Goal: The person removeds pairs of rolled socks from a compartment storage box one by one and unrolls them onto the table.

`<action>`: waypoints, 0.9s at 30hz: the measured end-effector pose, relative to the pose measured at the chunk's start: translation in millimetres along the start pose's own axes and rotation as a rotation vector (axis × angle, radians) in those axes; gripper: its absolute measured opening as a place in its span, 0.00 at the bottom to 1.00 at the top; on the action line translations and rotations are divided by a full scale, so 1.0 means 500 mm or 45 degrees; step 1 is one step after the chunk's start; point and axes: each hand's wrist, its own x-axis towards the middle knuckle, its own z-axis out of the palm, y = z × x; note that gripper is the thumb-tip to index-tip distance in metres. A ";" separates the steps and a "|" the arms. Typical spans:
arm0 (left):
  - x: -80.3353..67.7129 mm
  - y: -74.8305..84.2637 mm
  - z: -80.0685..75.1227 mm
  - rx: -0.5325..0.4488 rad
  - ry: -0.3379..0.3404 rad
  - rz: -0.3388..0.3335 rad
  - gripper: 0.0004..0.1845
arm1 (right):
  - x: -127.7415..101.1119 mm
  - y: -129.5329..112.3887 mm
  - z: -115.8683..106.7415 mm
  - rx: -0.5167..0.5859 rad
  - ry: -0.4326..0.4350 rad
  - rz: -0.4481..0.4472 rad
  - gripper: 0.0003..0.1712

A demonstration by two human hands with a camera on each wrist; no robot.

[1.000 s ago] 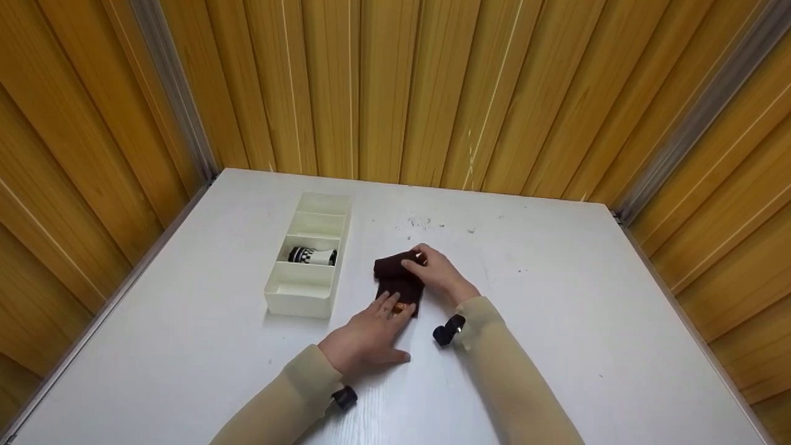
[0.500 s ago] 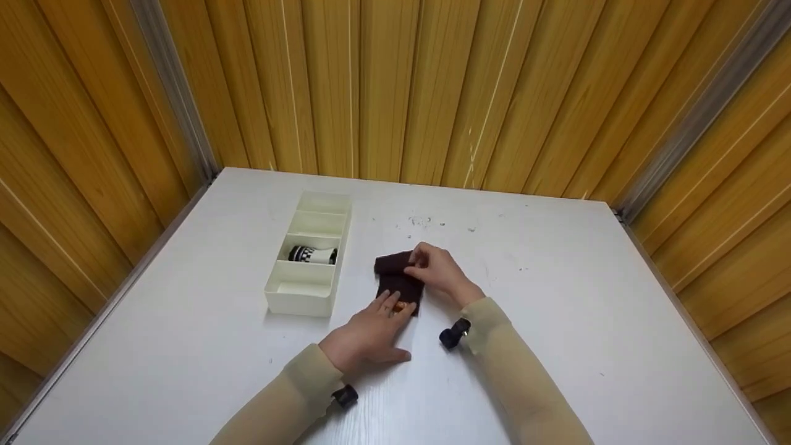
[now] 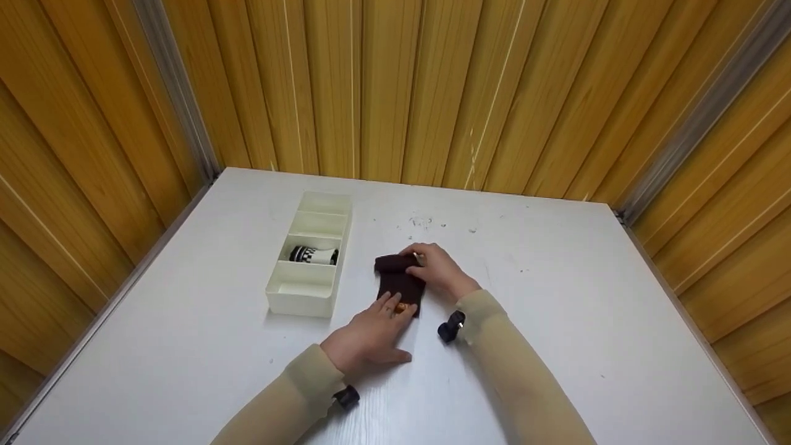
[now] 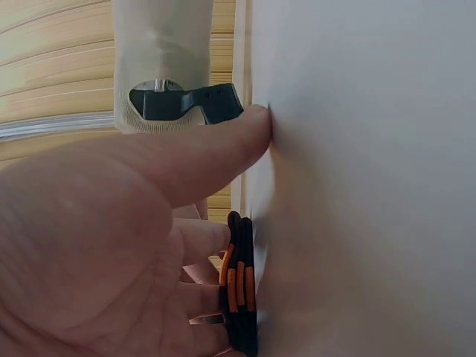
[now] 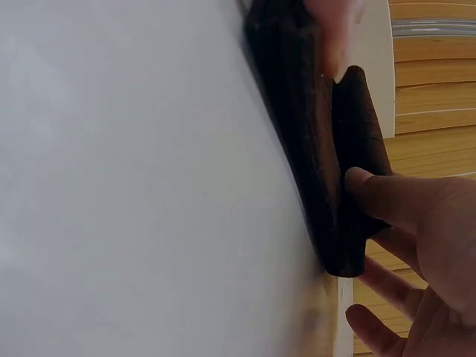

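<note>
A pair of dark maroon socks (image 3: 398,284) with orange marks at the cuff lies on the table, its far end turned over into a roll (image 3: 392,264). My left hand (image 3: 371,334) lies with fingers spread and straight, pressing the near end. From the left wrist view, the stacked cuff edges (image 4: 239,282) show black and orange under those fingertips. My right hand (image 3: 437,270) grips the right side of the roll, thumb on the near side and fingers reaching over the far side. In the right wrist view the thumb (image 5: 364,182) touches the rolled part, with the flat part beside it.
Left of the socks stands a white divided tray (image 3: 300,304). One compartment holds a rolled black-and-white checked sock (image 3: 313,255). The white table (image 3: 556,309) is bordered by wood-patterned walls (image 3: 389,93). Small marks (image 3: 421,221) spot its far part.
The right hand's fingers have shifted over the roll, lifting slightly and then settling round its far side. The folded end looks narrower and rounder. The left hand stays in place.
</note>
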 end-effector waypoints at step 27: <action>-0.039 0.044 -0.034 0.052 -0.183 -0.003 0.47 | 0.041 0.000 -0.003 -0.048 -0.114 0.016 0.26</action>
